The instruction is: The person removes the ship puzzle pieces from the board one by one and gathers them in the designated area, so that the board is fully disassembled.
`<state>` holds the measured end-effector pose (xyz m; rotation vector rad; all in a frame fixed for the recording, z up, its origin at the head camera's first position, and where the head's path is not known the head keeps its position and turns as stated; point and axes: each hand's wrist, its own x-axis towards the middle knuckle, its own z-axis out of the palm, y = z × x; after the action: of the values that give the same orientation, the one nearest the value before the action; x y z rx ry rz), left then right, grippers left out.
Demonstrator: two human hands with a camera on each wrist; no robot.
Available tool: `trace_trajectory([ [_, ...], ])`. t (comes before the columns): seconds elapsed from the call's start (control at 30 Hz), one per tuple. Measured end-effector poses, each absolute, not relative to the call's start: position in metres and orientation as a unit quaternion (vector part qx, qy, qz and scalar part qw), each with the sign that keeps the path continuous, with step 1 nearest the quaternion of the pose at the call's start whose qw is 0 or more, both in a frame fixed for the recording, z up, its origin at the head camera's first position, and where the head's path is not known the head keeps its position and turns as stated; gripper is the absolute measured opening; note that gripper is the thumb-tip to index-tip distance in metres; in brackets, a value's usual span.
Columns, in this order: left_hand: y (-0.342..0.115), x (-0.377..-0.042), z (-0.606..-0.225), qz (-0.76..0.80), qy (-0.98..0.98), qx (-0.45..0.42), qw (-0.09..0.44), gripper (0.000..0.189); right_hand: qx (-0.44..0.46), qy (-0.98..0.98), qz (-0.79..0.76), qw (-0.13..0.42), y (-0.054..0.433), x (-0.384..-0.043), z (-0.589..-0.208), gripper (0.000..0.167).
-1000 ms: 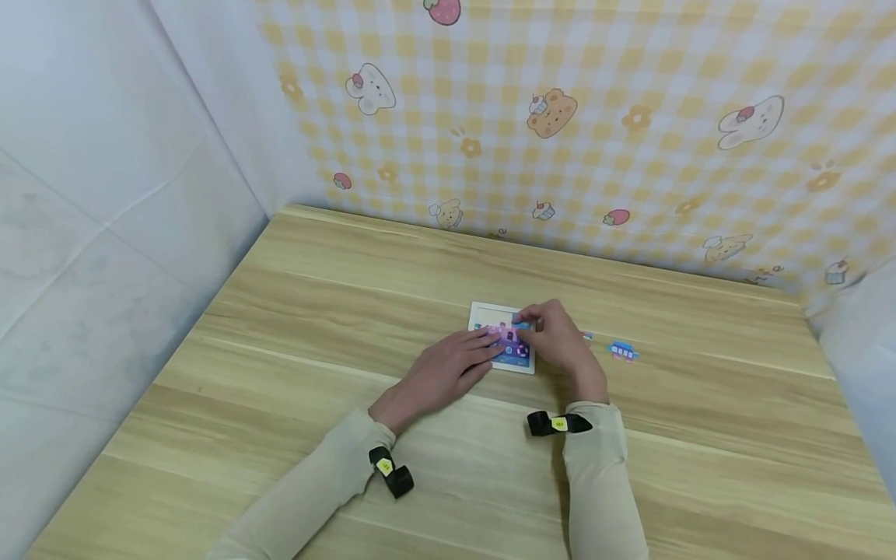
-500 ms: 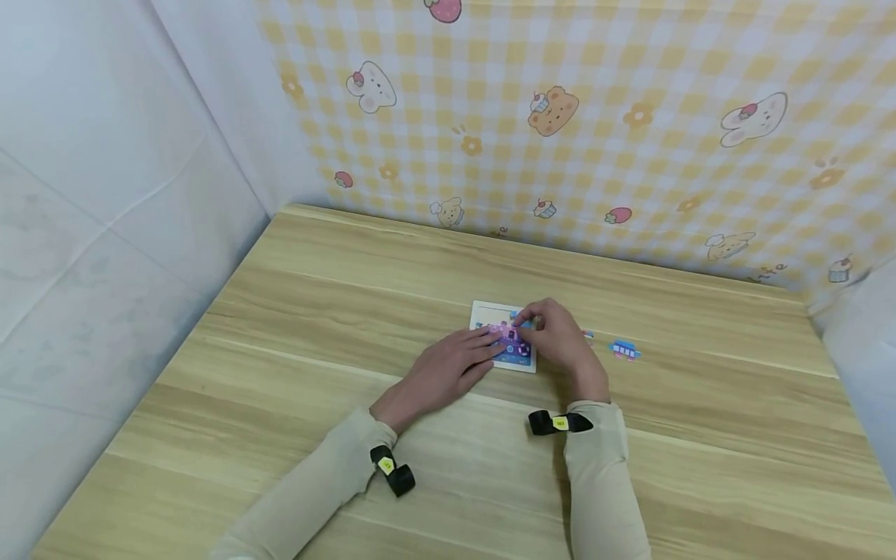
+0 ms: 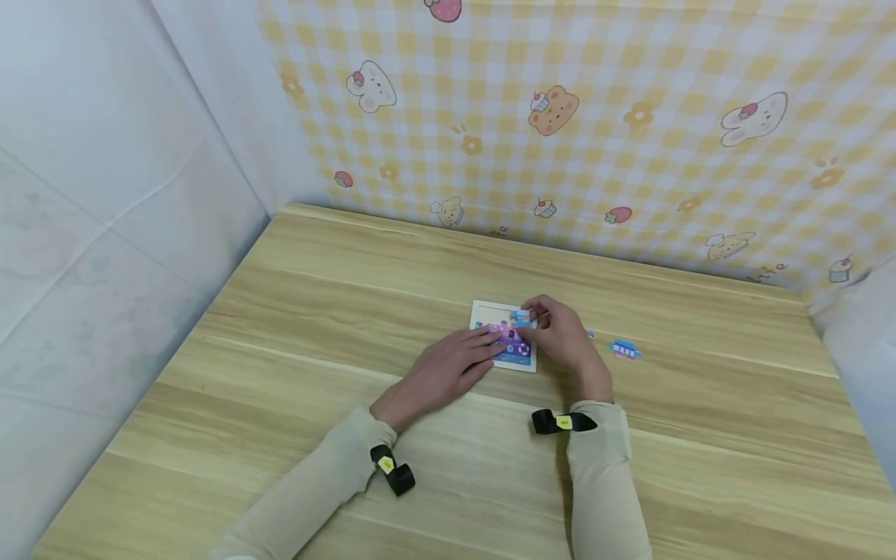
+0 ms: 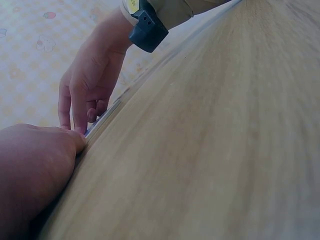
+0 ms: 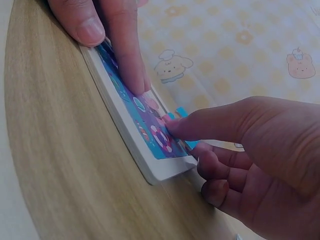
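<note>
A small white-framed jigsaw puzzle (image 3: 514,369) lies on the wooden table, its picture pink, purple and blue. My left hand (image 3: 448,369) rests on its left part with extended fingers, and in the right wrist view a fingertip (image 5: 134,82) presses on the picture. At the upper right of the frame, my right hand (image 3: 562,338) pinches a light-blue puzzle piece (image 3: 519,317) between thumb and fingers. The right wrist view shows the thumb (image 5: 187,125) over the piece, hiding much of it. The upper left of the frame shows its pale backing.
A blue, tram-shaped puzzle piece (image 3: 624,349) lies on the table (image 3: 714,373) to the right. Another small piece (image 3: 591,334) is mostly hidden behind my right hand. A yellow checked cloth (image 3: 490,117) hangs along the table's back edge, and a white wall (image 3: 126,194) stands at the left.
My right hand's fingers have spread slightly and shifted a little to the right, uncovering more of the light-blue piece. My left hand stays in place.
</note>
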<state>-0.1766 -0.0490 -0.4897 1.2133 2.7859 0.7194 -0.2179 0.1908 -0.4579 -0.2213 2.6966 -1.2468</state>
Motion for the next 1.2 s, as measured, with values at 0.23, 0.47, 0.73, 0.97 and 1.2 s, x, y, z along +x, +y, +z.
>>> trace_trajectory([
  [0.23, -0.047, -0.176, -0.486, 0.228, 0.893, 0.388, 0.008, 0.044, -0.092, 0.894, -0.436, 0.054, 0.196, -0.217, -0.458, 0.025],
  [0.47, -0.045, -0.176, -0.484, 0.232, 0.891, 0.389, 0.005, 0.044, -0.092, 0.877, -0.47, 0.042, 0.204, -0.219, -0.458, 0.024],
  [0.73, -0.043, -0.174, -0.484, 0.231, 0.89, 0.393, 0.008, 0.044, -0.068, 0.866, -0.494, 0.03, 0.218, -0.211, -0.45, 0.027],
  [0.97, -0.045, -0.173, -0.484, 0.236, 0.89, 0.391, 0.01, 0.044, -0.05, 0.865, -0.498, -0.022, 0.245, -0.193, -0.427, 0.028],
  [1.2, -0.05, -0.173, -0.486, 0.228, 0.892, 0.392, 0.0, 0.044, -0.027, 0.879, -0.474, -0.046, 0.295, -0.173, -0.426, 0.031],
])
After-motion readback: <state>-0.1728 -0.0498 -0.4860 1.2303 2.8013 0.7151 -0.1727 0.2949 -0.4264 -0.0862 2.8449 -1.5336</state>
